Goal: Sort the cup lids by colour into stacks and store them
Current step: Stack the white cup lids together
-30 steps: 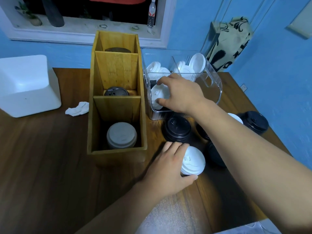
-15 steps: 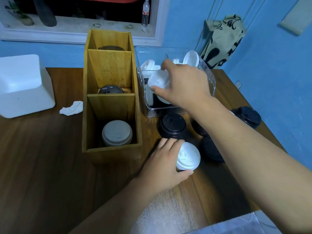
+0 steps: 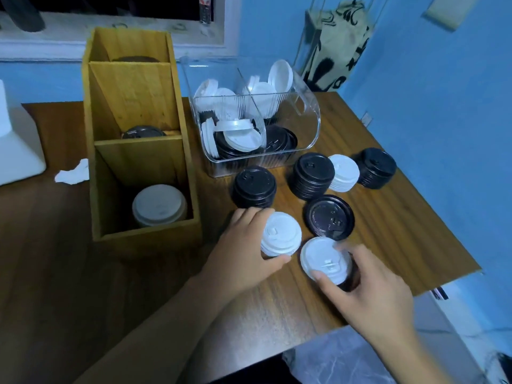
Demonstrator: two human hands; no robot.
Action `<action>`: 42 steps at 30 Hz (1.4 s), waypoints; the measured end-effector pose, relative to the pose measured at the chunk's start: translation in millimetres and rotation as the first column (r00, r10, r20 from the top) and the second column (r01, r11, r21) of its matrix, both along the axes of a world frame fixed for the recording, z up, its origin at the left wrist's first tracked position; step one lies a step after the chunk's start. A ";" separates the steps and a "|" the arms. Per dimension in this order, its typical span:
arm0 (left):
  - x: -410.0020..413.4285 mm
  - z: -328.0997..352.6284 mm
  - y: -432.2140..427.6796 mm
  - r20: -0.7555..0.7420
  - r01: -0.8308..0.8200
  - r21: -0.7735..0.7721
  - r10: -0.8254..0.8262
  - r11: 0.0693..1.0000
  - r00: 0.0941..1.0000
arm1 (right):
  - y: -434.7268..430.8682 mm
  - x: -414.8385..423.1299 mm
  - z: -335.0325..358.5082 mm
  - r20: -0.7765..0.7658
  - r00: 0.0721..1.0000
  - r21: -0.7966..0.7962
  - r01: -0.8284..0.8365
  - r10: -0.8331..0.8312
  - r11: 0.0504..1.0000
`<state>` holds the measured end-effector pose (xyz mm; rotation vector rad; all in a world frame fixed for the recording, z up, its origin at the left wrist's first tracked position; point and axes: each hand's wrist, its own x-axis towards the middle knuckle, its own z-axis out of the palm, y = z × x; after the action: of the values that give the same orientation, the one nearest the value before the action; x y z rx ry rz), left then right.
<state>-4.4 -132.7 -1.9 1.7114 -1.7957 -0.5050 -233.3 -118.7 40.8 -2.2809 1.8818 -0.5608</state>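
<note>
My left hand [image 3: 243, 253] grips a short stack of white lids [image 3: 281, 234] on the wooden table [image 3: 401, 231]. My right hand [image 3: 368, 289] holds a single white lid [image 3: 322, 259] just right of that stack, fingers curled round its edge. Behind them stand three black lid stacks [image 3: 254, 187] [image 3: 311, 176] [image 3: 375, 167], a white stack [image 3: 343, 173] and a loose black lid [image 3: 329, 217]. The clear bin [image 3: 307, 117] holds mixed white and black lids. The wooden organiser [image 3: 133, 128] has a white stack [image 3: 159, 205] in its front compartment and dark lids in the two behind.
A crumpled tissue [image 3: 72, 174] and a white foam box [image 3: 16, 145] lie left of the organiser. A patterned bag [image 3: 336, 42] hangs on the blue wall at the back right. The table's right edge runs close to the lid stacks.
My right hand lifted a white lid out of the clear bin and brought it down beside the white stack under my left hand. The left hand stayed on its stack.
</note>
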 end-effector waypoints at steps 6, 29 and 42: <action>-2.6 0.0 0.7 0.035 -0.013 0.025 0.013 1.000 0.999 | 0.9 -7.9 -7.3 -0.226 0.974 0.039 -0.018 0.026 0.999; -1.7 1.4 1.5 -0.007 -0.008 0.033 0.009 0.999 1.000 | -30.8 -32.0 13.8 0.053 0.927 0.262 -0.372 0.371 0.891; 0.7 0.5 0.6 -0.085 0.012 0.027 -0.010 1.000 0.996 | -63.5 51.5 11.3 0.147 0.922 0.156 -0.379 0.358 0.912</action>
<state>-3.7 -132.1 -1.4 1.6736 -1.7464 -0.6011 -181.8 -182.2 52.1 -2.3400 1.3370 -0.4349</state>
